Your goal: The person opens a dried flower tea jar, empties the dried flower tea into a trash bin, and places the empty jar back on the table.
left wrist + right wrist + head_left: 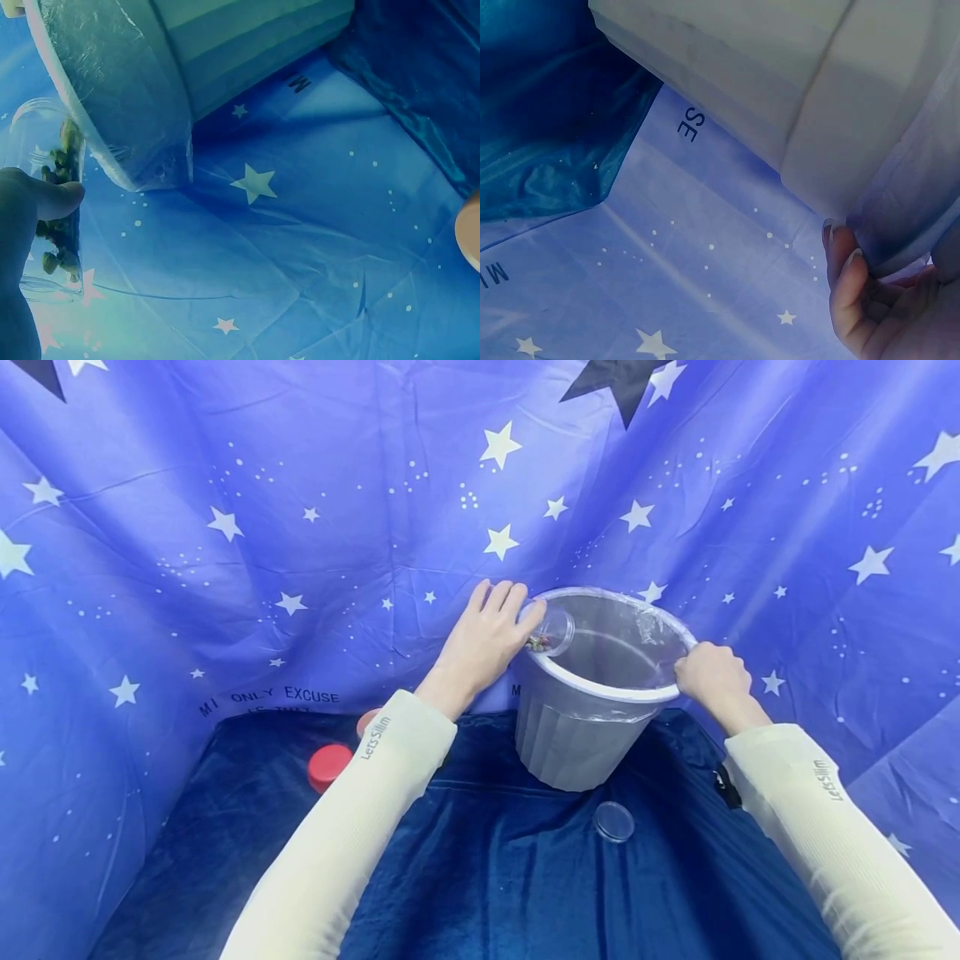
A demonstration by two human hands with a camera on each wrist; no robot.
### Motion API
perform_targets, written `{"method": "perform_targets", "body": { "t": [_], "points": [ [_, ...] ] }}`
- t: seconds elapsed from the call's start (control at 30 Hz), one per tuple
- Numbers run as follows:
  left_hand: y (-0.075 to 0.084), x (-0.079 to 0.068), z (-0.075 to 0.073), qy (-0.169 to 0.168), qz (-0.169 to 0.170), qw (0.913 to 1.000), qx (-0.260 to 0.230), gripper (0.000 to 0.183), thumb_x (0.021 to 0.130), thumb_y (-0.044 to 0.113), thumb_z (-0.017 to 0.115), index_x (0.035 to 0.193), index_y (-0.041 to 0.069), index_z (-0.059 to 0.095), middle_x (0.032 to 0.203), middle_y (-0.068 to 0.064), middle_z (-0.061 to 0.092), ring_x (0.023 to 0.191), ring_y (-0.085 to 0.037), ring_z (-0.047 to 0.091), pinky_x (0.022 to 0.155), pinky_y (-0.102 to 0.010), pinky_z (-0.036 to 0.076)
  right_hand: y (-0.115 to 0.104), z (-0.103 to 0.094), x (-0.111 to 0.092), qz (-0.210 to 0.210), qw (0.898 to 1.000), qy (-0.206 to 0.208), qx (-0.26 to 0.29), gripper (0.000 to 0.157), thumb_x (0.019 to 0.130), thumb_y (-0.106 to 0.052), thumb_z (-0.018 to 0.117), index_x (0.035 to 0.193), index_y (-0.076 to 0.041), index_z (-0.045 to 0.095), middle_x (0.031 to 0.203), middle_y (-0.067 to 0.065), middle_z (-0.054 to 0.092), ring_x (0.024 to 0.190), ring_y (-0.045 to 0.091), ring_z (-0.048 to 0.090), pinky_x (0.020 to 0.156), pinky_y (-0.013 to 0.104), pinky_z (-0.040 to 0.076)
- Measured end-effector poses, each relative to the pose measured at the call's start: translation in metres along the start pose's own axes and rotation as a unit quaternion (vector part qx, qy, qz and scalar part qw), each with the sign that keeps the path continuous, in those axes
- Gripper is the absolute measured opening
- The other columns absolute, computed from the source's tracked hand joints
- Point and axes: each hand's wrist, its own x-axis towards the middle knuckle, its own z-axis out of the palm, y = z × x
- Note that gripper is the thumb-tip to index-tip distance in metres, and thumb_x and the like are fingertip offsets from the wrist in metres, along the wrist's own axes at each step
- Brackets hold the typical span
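A grey trash bin (573, 743) with a white rim and a clear plastic liner (651, 625) stands tilted at the back of the table. My left hand (486, 631) holds a clear plastic jar (564, 631) on its side, its mouth over the bin's left rim. Small greenish and reddish dried pieces (49, 262) lie along the jar's lower wall, with my thumb across them in the left wrist view. On the opposite side, my right hand (714, 681) grips the bin's rim, fingers curled under it and over the liner.
A clear round lid (614, 822) lies on the dark blue cloth (495, 877) in front of the bin. Two red-topped items, one a red lid (330, 767), sit by my left forearm. A black object (726, 787) is beside my right sleeve. Starry blue curtain (337, 527) hangs close behind.
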Motion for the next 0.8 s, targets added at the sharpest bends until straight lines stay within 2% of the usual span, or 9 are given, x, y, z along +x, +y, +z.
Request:
{"method": "perform_targets", "body": {
  "t": [0.37, 0.67, 0.8],
  "points": [
    [-0.0008, 0.0030, 0.0015, 0.007, 0.025, 0.9996, 0.015, 0.027, 0.102, 0.013, 0.041, 0.124, 0.015, 0.056, 0.116, -0.008, 0.057, 0.112, -0.027, 0.054, 0.104, -0.045, 0.043, -0.0006, -0.0006, -0.0005, 0.000, 1.000, 0.001, 0.003, 0.048, 0.092, -0.024, 0.037, 0.108, 0.017, 0.056, 0.111, 0.045, 0.055, 0.099, 0.061, 0.056, 0.069, 0.060, 0.049],
    [0.0001, 0.0055, 0.0008, 0.009, 0.051, 0.9982, 0.032, 0.030, 0.099, 0.006, 0.042, 0.124, 0.016, 0.056, 0.122, -0.010, 0.058, 0.116, -0.027, 0.054, 0.108, -0.046, 0.042, -0.0012, -0.0005, -0.0007, 0.007, 1.000, -0.002, 0.004, 0.050, 0.092, -0.025, 0.037, 0.110, 0.017, 0.056, 0.113, 0.045, 0.054, 0.101, 0.061, 0.056, 0.071, 0.061, 0.049],
    [0.0002, 0.0080, -0.0021, 0.000, 0.065, 0.9971, 0.041, 0.035, 0.100, 0.003, 0.038, 0.126, 0.017, 0.056, 0.125, -0.010, 0.058, 0.121, -0.027, 0.053, 0.109, -0.046, 0.041, -0.0010, -0.0002, -0.0003, 0.009, 1.000, -0.004, 0.003, 0.050, 0.092, -0.025, 0.037, 0.111, 0.017, 0.055, 0.113, 0.045, 0.054, 0.101, 0.061, 0.056, 0.071, 0.061, 0.049]
  ]
}}
